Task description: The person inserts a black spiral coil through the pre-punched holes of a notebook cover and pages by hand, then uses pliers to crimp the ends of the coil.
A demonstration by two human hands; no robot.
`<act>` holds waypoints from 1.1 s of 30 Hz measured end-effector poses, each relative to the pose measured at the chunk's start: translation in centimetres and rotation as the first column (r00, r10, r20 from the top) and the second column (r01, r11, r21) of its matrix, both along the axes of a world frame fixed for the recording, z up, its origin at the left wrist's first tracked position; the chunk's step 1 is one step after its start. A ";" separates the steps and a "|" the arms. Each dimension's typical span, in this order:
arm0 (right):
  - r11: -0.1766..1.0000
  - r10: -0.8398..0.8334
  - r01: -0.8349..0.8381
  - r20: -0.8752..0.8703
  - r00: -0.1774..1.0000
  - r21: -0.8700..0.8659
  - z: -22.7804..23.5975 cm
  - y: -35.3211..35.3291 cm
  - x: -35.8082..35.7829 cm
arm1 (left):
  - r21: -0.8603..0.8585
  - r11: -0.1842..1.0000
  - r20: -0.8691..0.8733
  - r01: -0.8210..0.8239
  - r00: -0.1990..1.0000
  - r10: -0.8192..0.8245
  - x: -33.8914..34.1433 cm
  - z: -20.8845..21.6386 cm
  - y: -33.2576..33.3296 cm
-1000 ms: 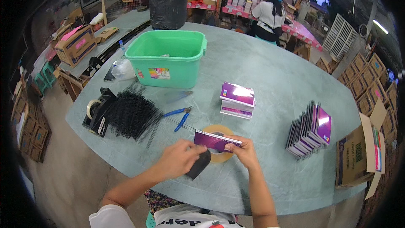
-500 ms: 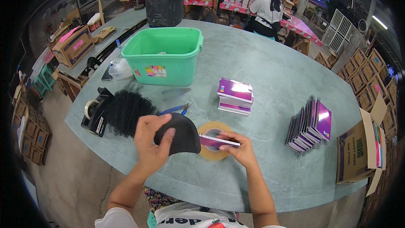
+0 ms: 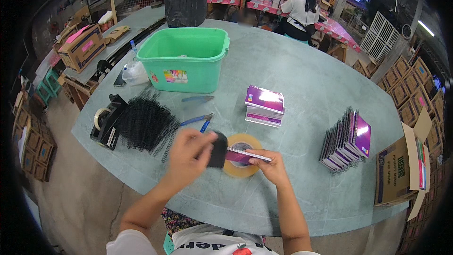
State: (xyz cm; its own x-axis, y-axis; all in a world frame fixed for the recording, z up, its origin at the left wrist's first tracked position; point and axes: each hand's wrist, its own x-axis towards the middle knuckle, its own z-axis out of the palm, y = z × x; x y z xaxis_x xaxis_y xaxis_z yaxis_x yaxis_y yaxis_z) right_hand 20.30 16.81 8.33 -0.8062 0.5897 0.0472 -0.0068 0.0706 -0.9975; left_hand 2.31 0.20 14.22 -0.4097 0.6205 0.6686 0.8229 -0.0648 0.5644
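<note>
A slim purple notebook is held above the desk, tilted so that its white page edge faces up, with dark wire-like marks along the left part of that edge. It looks light and fairly stiff, though thin enough to flex; the glossy cover may slip a little, and the loose page edges could crease. The right end, pinched across both covers, seems the sound place to take hold. That end sits between the thumb and fingers of the right hand, which are closed to the notebook's own thickness, while the rest of it sticks out leftward

The left hand is blurred, its fingers curled and drawn together on a bent black pad near the notebook's left end; whether pad and notebook touch, I cannot tell. Beneath the notebook lies a roll of clear tape

Further out, blue-handled pliers and a heap of black wire coils lie to the left, a short stack of notebooks stands beyond the roll, a coil-bound stack is off to the right, and a green tub stands at the back
</note>
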 end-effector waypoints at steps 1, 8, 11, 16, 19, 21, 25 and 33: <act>1.000 0.006 -0.006 0.001 1.000 -0.017 -0.1 0.1 0.0 | -0.130 0.988 -0.017 0.080 0.996 -0.083 0.3 -1.2 -0.1; 0.997 0.009 -0.010 -0.007 1.000 -0.075 -0.4 -0.1 0.0 | -0.027 0.998 -0.054 0.059 0.997 -0.061 1.0 -0.6 0.9; 0.997 0.041 -0.042 -0.021 0.999 -0.067 -0.6 0.1 -0.1 | -0.338 0.878 -0.070 0.340 0.921 -0.383 1.7 -2.5 0.0; 0.999 0.023 -0.024 -0.017 1.000 -0.038 -0.5 0.1 0.1 | -0.024 0.999 0.025 0.038 0.999 -0.038 1.3 -0.8 1.5; 0.980 -0.007 0.005 0.010 1.000 0.198 0.3 0.3 -0.1 | -0.192 0.957 0.000 0.217 0.975 -0.221 2.2 -2.9 0.0; 0.842 -0.061 -0.011 0.115 0.992 0.540 2.7 -0.4 0.1 | -0.168 0.967 0.029 0.193 0.981 -0.191 1.8 -2.7 -0.4; 0.406 -0.253 0.069 0.039 0.967 0.911 5.1 -2.7 -1.4 | -0.240 0.955 0.010 0.176 0.984 -0.179 2.7 -2.9 -1.6; 0.385 -0.294 0.101 0.018 0.956 0.917 3.4 -3.9 -3.2 | -0.420 0.841 0.237 0.340 0.936 -0.260 3.8 -7.1 -3.3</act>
